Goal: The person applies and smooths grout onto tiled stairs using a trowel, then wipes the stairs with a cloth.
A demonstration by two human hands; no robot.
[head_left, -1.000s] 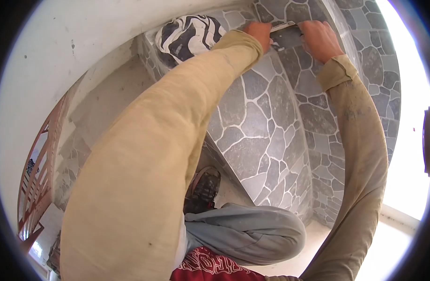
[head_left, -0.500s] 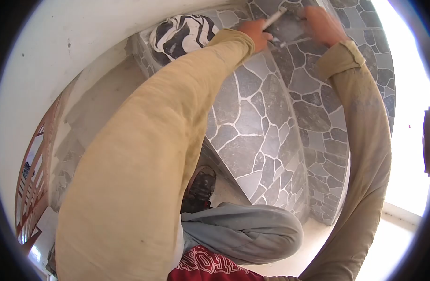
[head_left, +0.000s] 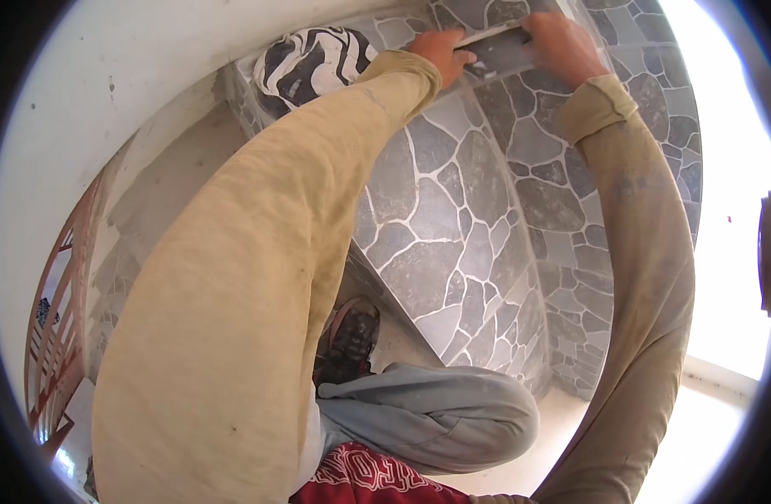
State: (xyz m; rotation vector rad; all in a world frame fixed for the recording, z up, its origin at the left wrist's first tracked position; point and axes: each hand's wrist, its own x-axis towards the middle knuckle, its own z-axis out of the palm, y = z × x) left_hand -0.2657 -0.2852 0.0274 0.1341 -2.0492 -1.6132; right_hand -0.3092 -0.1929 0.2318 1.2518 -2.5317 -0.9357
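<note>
Out at the top of the head view, a flat dark grey piece with a pale long edge [head_left: 500,55] spans the space between my hands. My left hand [head_left: 440,52] is closed at its left end, thumb and fingertips bent against it. Round its right end curl the fingers of my right hand [head_left: 564,49]; part of that grip is hidden behind the hand. Below the piece lies grey stone cladding [head_left: 436,218] with white joints. A black-and-white patterned rounded bundle [head_left: 314,67] rests to the left of my left hand.
A pale wall [head_left: 108,76] curves along the left. Brown slatted railing [head_left: 62,328] stands at the lower left. My shoe [head_left: 352,340] and bent grey-trousered knee [head_left: 453,412] are beside the cladding's lower edge. Bright light fills the right side.
The pale edge has swung from steeply slanted to nearly level. My right hand has come slightly left and looks sharper. The whole view has shifted a little.
</note>
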